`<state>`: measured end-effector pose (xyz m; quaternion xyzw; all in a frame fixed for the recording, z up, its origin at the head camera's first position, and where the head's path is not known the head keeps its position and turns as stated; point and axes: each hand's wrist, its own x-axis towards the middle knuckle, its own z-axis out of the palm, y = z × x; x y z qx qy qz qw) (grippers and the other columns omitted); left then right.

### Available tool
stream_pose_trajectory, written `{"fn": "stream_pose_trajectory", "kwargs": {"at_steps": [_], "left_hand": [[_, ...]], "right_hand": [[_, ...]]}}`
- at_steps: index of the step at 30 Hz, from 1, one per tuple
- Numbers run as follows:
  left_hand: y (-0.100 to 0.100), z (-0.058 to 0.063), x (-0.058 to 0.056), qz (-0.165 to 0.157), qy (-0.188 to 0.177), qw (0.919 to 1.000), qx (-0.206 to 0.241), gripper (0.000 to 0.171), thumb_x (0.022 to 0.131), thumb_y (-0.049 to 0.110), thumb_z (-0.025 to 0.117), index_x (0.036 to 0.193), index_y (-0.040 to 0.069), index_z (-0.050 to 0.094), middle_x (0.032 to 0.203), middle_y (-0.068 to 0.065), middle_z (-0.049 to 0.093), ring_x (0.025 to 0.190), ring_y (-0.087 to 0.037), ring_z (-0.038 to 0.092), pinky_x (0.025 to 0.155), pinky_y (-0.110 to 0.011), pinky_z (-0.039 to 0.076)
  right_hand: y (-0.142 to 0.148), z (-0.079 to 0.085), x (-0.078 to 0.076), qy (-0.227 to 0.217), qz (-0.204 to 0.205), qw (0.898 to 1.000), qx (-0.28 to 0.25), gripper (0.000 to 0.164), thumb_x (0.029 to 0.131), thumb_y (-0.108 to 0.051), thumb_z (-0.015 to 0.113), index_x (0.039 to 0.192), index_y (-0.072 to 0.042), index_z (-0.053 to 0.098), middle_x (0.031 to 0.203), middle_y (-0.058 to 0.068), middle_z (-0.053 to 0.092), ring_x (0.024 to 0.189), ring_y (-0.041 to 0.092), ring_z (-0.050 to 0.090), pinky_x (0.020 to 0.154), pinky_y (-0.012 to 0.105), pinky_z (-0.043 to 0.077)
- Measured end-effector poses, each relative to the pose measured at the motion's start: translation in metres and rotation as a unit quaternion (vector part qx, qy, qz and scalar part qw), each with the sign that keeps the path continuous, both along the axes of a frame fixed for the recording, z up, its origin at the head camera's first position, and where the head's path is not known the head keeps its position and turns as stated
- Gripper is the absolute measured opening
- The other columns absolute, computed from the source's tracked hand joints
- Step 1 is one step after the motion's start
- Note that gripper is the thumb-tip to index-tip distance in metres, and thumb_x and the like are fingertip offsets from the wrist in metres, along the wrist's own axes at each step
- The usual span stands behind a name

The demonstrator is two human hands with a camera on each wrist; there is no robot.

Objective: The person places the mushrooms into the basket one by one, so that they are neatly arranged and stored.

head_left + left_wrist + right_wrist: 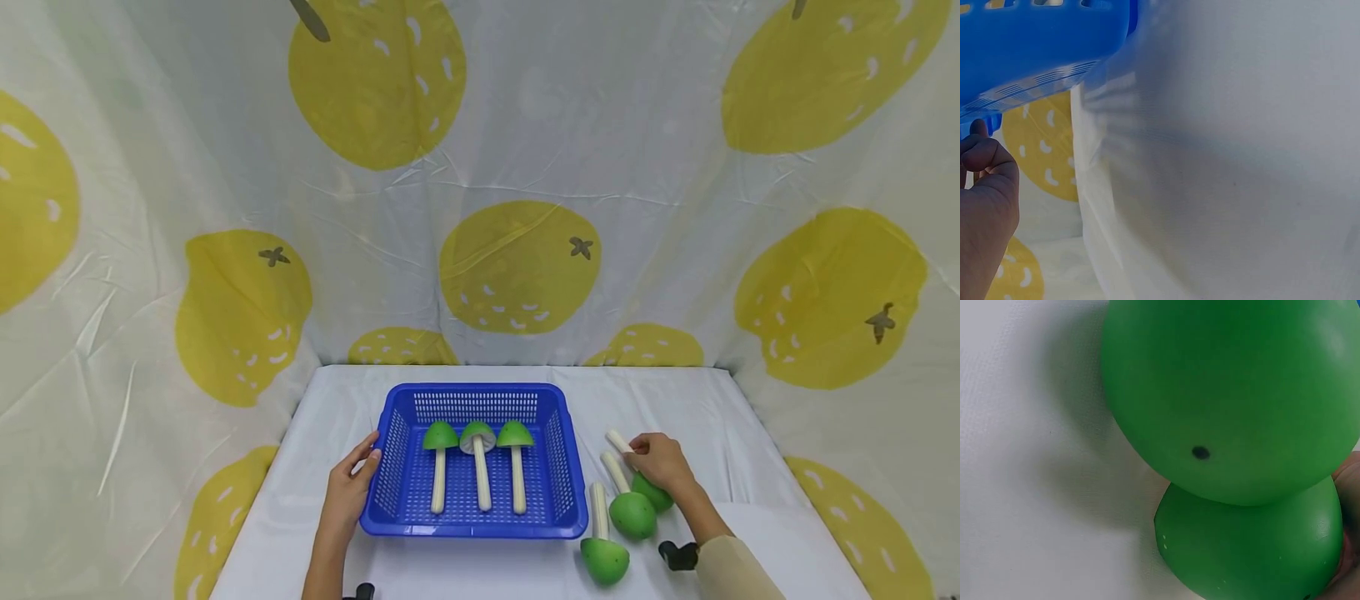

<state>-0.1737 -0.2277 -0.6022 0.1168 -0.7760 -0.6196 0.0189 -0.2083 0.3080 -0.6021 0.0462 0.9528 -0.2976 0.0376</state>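
A blue plastic basket (pixel 474 531) with perforated walls stands on the white-covered table. My left hand (pixel 347 483) is at its left side, with thumb and fingertips touching the rim. In the left wrist view the hand (pixel 988 194) lies just below the basket (pixel 1035 37). Inside the basket, three toy mushrooms with green caps and pale stems lie in a row, the middle mushroom (pixel 480 467) showing its cap's underside. To the right, my right hand (pixel 662 461) pinches the stem of a toy mushroom (pixel 651 493), its cap partly hidden under the hand.
Two more green-capped mushrooms lie right of the basket: a middle mushroom (pixel 632 515) beside the held one, and a nearer mushroom (pixel 604 560) by the basket's front right corner. A white curtain (pixel 517 167) with yellow fruit prints surrounds the table (pixel 420 567).
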Motion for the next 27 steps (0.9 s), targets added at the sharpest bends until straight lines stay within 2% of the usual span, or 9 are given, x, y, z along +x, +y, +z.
{"fn": "stream_pose_trajectory", "kwargs": {"at_steps": [8, 14, 20, 27], "left_hand": [[-0.001, 0.000, 0.000, -0.002, 0.000, 1.0000, 0.001, 0.049, 0.102, 0.046, 0.061, 0.148, 0.028, 0.057, 0.135, -0.013, 0.054, 0.107, -0.022, 0.067, 0.079, -0.021, 0.055], [-0.001, 0.000, 0.000, -0.003, 0.000, 1.0000, 0.002, 0.049, 0.102, 0.045, 0.061, 0.148, 0.028, 0.058, 0.135, -0.013, 0.054, 0.107, -0.022, 0.067, 0.079, -0.021, 0.054], [-0.001, 0.001, -0.001, -0.002, 0.001, 1.0000, 0.002, 0.049, 0.102, 0.047, 0.062, 0.147, 0.028, 0.058, 0.135, -0.013, 0.055, 0.108, -0.022, 0.067, 0.079, -0.022, 0.054], [-0.001, 0.000, 0.000, -0.001, 0.003, 1.0000, 0.000, 0.049, 0.102, 0.045, 0.062, 0.147, 0.027, 0.058, 0.134, -0.013, 0.056, 0.108, -0.023, 0.067, 0.079, -0.021, 0.054]], "right_hand": [[0.003, 0.008, 0.002, 0.016, -0.004, 1.000, -0.018, 0.031, 0.093, -0.020, 0.073, 0.112, 0.004, 0.072, 0.099, 0.017, 0.074, 0.091, 0.030, 0.068, 0.074, 0.039, 0.052], [0.007, 0.018, 0.003, 0.051, -0.014, 0.998, -0.034, 0.032, 0.094, -0.021, 0.074, 0.112, 0.005, 0.072, 0.099, 0.020, 0.074, 0.092, 0.035, 0.069, 0.073, 0.040, 0.053], [0.007, 0.029, 0.003, 0.076, -0.039, 0.996, -0.038, 0.037, 0.094, -0.025, 0.074, 0.115, 0.005, 0.072, 0.100, 0.019, 0.075, 0.095, 0.036, 0.070, 0.072, 0.036, 0.052], [0.006, 0.033, 0.004, 0.088, -0.060, 0.993, -0.048, 0.040, 0.094, -0.032, 0.075, 0.118, 0.001, 0.073, 0.103, 0.017, 0.075, 0.100, 0.035, 0.070, 0.074, 0.035, 0.051]]}}
